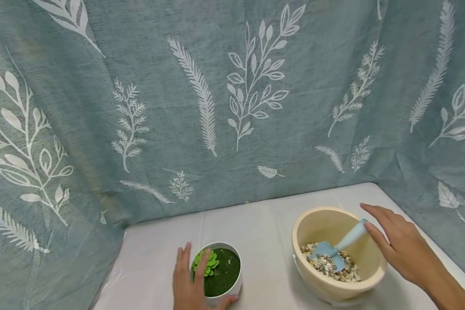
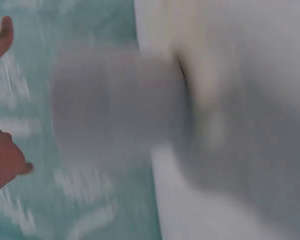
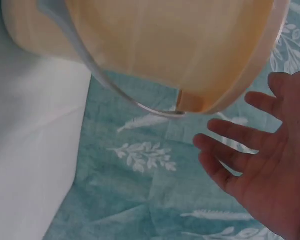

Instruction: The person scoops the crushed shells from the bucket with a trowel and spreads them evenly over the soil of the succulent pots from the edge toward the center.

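A white pot with dark green filling and a bright green succulent stands at the front middle of the table. My left hand hovers above its left side, fingers and thumb spread, overlapping the rim in the head view. In the left wrist view the blurred pot is apart from the fingers. To the right stands a cream bucket of mixed pebbles, a light blue toy shovel leaning inside. My right hand is spread beside the bucket's right rim, its thumb near the shovel's handle.
A white cloth covers the table. Behind it and at both sides hangs a teal curtain printed with white leaves. The bucket's grey handle hangs down along its outside.
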`<control>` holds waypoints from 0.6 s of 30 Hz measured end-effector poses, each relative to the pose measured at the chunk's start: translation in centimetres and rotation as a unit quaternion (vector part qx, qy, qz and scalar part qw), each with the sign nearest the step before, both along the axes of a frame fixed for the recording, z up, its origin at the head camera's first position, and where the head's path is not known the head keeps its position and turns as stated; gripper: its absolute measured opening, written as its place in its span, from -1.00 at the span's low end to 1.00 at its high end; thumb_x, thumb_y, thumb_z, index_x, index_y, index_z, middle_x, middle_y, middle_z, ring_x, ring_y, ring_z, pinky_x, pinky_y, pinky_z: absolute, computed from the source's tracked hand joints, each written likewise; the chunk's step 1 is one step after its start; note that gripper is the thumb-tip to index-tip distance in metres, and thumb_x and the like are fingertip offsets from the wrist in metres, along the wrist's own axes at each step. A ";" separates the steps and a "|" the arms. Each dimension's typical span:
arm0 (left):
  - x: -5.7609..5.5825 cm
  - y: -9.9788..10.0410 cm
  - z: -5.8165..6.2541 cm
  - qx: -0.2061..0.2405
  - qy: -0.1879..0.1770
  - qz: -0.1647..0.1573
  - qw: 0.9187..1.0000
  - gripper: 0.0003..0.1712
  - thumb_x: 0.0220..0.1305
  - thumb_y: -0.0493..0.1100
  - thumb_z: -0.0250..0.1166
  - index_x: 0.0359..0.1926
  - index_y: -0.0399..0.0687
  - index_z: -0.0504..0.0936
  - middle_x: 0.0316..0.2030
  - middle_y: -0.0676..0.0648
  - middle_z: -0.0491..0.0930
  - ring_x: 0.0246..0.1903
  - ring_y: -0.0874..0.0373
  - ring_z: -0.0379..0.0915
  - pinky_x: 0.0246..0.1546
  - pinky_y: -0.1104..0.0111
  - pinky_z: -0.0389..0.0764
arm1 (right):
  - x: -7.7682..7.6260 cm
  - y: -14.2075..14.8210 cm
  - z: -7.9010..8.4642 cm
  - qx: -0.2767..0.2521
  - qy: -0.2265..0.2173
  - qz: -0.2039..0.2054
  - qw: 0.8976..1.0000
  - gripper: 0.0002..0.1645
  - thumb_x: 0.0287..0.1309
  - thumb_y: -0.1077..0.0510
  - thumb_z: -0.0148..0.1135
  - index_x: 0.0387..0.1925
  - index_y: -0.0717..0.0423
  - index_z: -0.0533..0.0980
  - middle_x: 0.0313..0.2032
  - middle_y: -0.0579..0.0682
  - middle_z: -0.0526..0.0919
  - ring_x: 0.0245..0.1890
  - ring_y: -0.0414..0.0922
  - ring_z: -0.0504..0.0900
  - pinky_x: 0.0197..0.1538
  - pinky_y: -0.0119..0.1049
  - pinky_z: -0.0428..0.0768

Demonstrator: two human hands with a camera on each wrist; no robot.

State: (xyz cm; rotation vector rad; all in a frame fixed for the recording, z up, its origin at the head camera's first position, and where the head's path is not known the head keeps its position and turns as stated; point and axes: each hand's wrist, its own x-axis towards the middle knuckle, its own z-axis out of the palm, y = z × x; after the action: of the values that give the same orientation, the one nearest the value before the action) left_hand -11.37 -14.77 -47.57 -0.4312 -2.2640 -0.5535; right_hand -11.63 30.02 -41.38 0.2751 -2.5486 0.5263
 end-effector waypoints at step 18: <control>-1.9 15.8 1.8 0.130 -0.374 -0.287 0.873 0.07 0.08 0.30 0.59 0.51 0.04 0.36 0.49 -0.58 0.11 0.20 -0.52 0.52 -0.11 -0.11 0.75 | -2.2 -0.8 1.5 0.124 -0.093 0.010 0.988 -0.55 0.16 -0.28 0.46 -0.02 -0.17 0.70 -0.17 -0.16 0.56 -0.31 -0.27 0.43 -0.28 -0.30 0.47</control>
State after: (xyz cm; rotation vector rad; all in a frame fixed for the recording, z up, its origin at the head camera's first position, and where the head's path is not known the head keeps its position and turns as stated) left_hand -13.23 1.01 -45.79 -0.8759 -2.7007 -1.5331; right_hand -13.79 29.21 -39.85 0.3548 -2.7989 0.2497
